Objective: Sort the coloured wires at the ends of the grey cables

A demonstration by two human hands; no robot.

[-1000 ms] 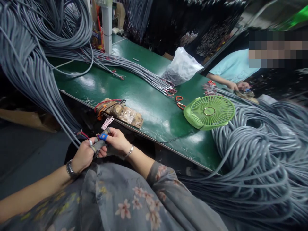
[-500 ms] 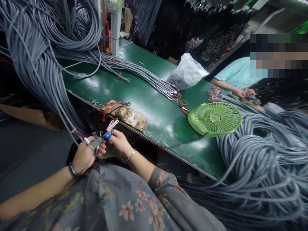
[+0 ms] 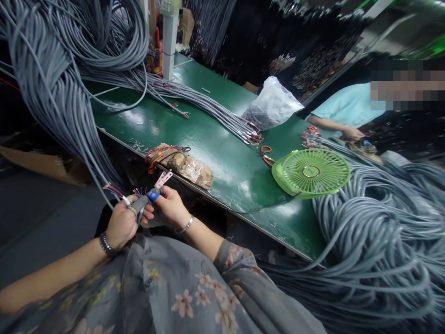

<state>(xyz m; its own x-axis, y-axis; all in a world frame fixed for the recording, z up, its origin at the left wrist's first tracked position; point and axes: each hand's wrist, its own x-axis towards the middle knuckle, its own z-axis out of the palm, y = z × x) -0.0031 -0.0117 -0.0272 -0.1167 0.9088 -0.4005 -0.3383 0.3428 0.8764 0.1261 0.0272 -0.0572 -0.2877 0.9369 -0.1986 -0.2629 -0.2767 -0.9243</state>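
My left hand [image 3: 122,223] is closed around the end of a grey cable, with a white sleeve or label [image 3: 125,201] showing at its fingers. Thin coloured wires [image 3: 139,191] fan out above the grip. Close against them, my right hand [image 3: 170,204] pinches a small pink tool with two flat, holed arms [image 3: 162,180]. Its tip is hidden by the fingers, so its exact kind is unclear. Something blue, like tape, covers the right thumb. Grey wrapping shows on the left-hand fingers.
A taped wooden block [image 3: 187,168] lies on the green table's edge [image 3: 243,215]. Farther along are a green fan [image 3: 310,171] and a clear plastic bag [image 3: 273,104]. Grey cable bundles [image 3: 52,79] hang at left; more cables [image 3: 378,232] heap at right. A co-worker [image 3: 347,106] sits opposite.
My right thumb has shifted slightly left toward the wires, and fewer coloured ends show in the fan. The co-worker's hands have moved a little.
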